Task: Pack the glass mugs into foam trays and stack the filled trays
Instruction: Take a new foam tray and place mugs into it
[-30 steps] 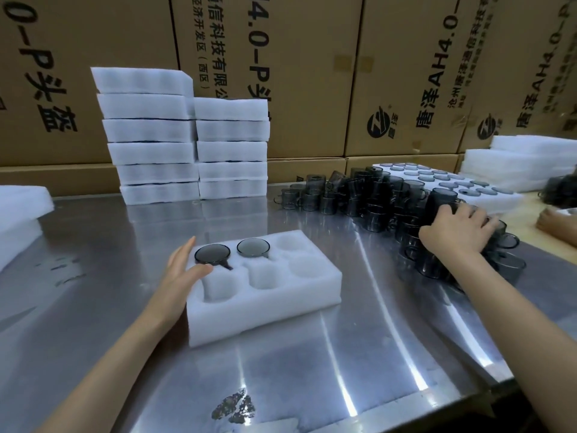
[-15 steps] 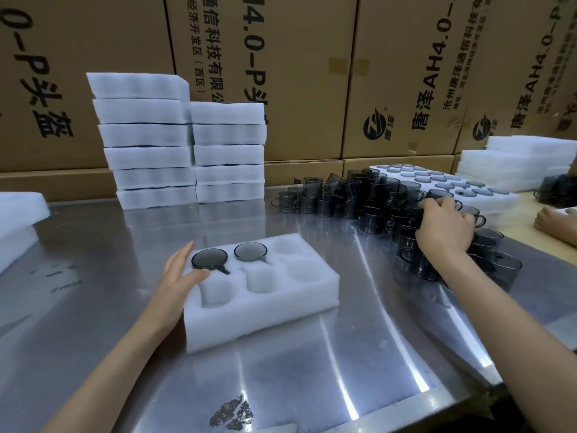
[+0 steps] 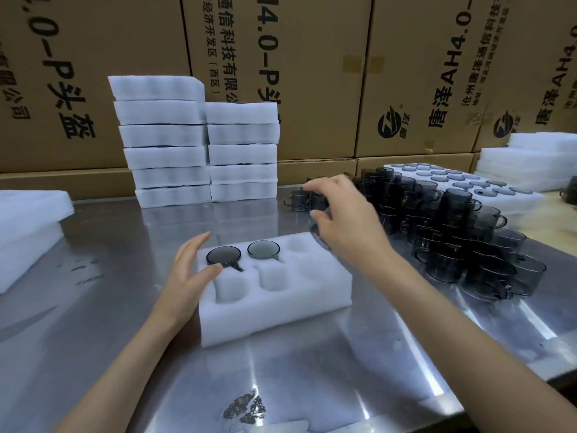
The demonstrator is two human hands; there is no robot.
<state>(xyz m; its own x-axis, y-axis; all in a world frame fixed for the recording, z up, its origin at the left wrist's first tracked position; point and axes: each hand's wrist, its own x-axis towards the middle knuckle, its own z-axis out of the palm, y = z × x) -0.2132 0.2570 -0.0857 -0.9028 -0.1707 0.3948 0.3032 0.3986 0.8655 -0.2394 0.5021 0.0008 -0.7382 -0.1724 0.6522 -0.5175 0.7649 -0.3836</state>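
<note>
Two bare hands work over a shiny metal table [image 3: 93, 307], seen from a head-worn camera looking forward and down. At the centre of the frame lies a white foam tray [image 3: 274, 310] with six round pockets in two rows. The two far-left pockets each hold a dark glass mug [image 3: 223, 255], [image 3: 263, 249], seen from above as smoky circles with small handles. The other four pockets hold nothing.

The left hand [image 3: 187, 276] rests against the tray's left edge, fingers straight and relaxed, the thumb tip touching the tray top beside the nearest mug. It grips nothing.

The right hand [image 3: 349, 223] hovers above the tray's far right corner, fingers curled. A faint glassy rim shows below the palm, so it seems to grip a clear mug [image 3: 315, 229], though blur makes this uncertain.

To the right of centre, a crowd of loose mugs [image 3: 452, 239] stands on the table, some stacked. Behind them lies a filled tray [image 3: 515, 198] with many mugs.

In the upper left of centre stand two stacks of trays [image 3: 199, 151] side by side. More foam [image 3: 28, 220] sits at the left edge, and more [image 3: 530, 160] at the right edge. Brown cardboard boxes [image 3: 312, 73] with black printing fill the background.
</note>
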